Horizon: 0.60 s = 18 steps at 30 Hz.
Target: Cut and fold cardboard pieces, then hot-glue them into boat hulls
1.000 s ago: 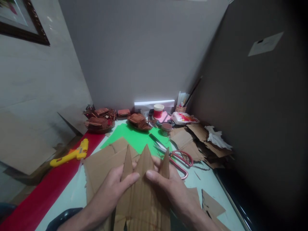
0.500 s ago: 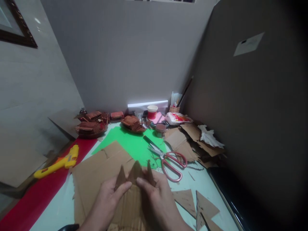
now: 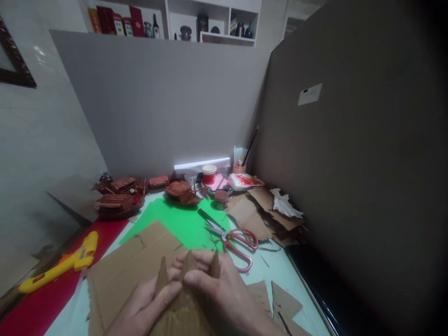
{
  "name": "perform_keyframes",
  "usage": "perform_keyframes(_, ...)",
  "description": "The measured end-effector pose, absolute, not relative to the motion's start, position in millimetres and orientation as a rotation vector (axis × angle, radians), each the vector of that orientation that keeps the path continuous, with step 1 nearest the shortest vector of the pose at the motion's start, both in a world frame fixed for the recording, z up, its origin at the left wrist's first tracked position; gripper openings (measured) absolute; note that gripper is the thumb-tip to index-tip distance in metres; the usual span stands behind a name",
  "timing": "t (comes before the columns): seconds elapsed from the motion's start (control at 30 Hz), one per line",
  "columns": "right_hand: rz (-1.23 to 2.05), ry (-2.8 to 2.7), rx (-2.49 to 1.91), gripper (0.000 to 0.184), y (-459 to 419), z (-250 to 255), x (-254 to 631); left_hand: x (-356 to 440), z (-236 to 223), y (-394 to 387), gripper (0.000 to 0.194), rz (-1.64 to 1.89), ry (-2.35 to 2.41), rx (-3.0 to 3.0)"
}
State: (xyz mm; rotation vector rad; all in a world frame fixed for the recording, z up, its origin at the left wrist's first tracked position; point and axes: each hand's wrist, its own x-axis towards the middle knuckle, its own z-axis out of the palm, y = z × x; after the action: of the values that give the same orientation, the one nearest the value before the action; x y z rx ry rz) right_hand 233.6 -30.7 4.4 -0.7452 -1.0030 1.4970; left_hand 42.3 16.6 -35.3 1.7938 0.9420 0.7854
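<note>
Both my hands grip a brown cardboard piece with three pointed tips (image 3: 187, 270) low in the middle of the view. My left hand (image 3: 145, 305) pinches its left side with the thumb on top. My right hand (image 3: 217, 294) closes over its right side, thumb pressed near the middle tip. Under it lies a large flat cardboard sheet (image 3: 126, 266). Red-handled scissors (image 3: 233, 240) lie just beyond my right hand on the green paper (image 3: 175, 221).
A yellow glue gun (image 3: 58, 268) lies on a red strip (image 3: 31, 308) at the left. Brown model pieces (image 3: 117, 198), a red cup (image 3: 209, 174), a small jar (image 3: 221, 199) and cardboard scraps (image 3: 266, 210) crowd the back. A dark panel (image 3: 350, 163) walls the right side.
The view tilted up, showing shelves above the partition. The cardboard piece and both hands sank lower in the view, and my hands cover more of it.
</note>
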Motion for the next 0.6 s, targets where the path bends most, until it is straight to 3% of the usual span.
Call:
perform_keyframes(0.13,1.358,-1.032,-0.758,0.021,-31,-4,228,29,-60,23,0.04,0.836,0.78,2.002)
perform_keyframes(0.33,1.086,-1.085,-0.858,0.016,-31,-24,219,58,-40,10,0.034,0.766,1.008,1.894)
perform_keyframes(0.6,1.126,-1.056,-0.935,0.018,-27,-17,226,68,-22,8,0.036,0.816,0.986,1.798)
